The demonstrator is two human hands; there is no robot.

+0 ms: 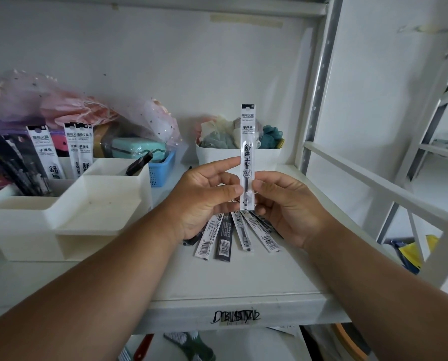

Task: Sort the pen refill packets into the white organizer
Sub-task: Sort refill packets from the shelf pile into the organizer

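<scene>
A white pen refill packet (247, 142) stands upright in the middle of the view, pinched between my left hand (204, 196) and my right hand (285, 204) near its lower end. Under my hands, several more refill packets (224, 239), white and black, lie fanned out on the shelf. The white organizer (69, 217) stands at the left. Its back compartments hold upright white packets (78, 149) and dark packets (17, 162); its front tray holds nothing.
A blue basket (163, 165) with a teal case sits behind the organizer, beside pink mesh bags (61, 102). A white bin (217, 155) of cloth items stands behind my hands. White shelf posts (319, 95) rise at the right. The shelf's front edge (230, 303) runs below.
</scene>
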